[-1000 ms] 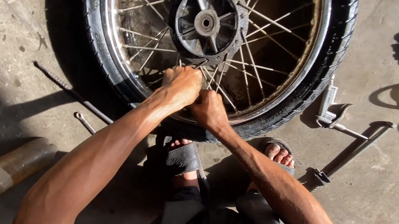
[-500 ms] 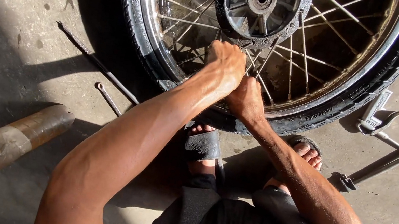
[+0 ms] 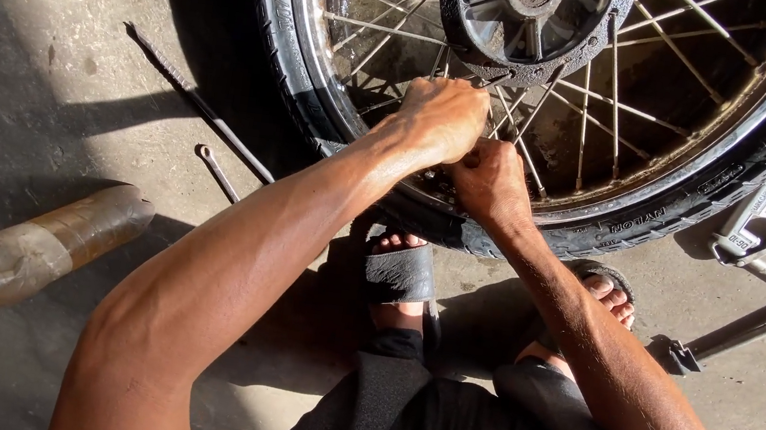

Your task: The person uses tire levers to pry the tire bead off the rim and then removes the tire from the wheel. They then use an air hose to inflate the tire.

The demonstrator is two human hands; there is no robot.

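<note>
Since a moment ago the view has slid down and left across the wheel [image 3: 553, 119], so its hub [image 3: 529, 8] now sits at the top edge, while both hands stay together among the spokes [image 3: 614, 107] below the hub, near the rim; the work remains at that one spot. The left hand [image 3: 440, 119] is curled almost shut over the spokes. The right hand [image 3: 491, 182] is fisted just beside it, touching it; what either hand grips is hidden.

Single head-worn view, looking steeply down, close over forearms and spoked wheel [image 3: 556, 100] on concrete floor [image 3: 43, 101]
</note>
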